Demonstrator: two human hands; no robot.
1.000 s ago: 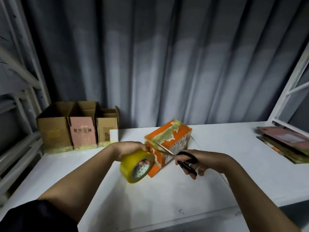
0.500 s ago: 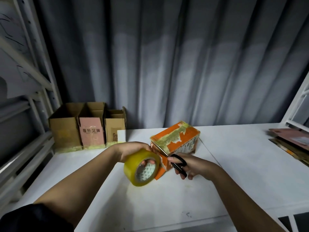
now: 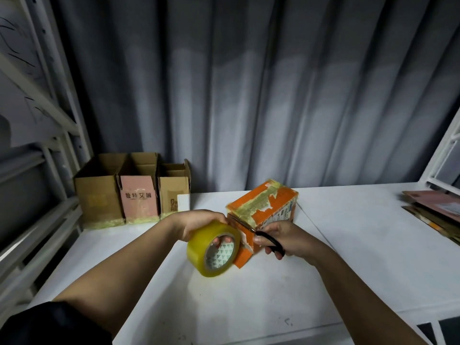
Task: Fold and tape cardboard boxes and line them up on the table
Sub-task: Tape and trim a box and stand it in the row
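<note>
An orange cardboard box (image 3: 270,206) with yellowish tape along its top lies on the white table (image 3: 261,290), one flap sticking out at its near end. My left hand (image 3: 199,224) grips a yellow tape roll (image 3: 214,249) just left of the box, fingers through its core. My right hand (image 3: 283,239) holds black-handled scissors (image 3: 267,241), whose blades point up-left at the box's near top edge, between the roll and the box.
Three open-topped cardboard boxes (image 3: 132,188) stand in a row at the table's back left against the grey curtain. A pile of flat cardboard (image 3: 438,210) lies at the right edge. White metal shelving frames both sides.
The view has shifted left and closer. Both hands stay at the box's near end; the scissors have drawn nearer to the tape roll and the box edge.
</note>
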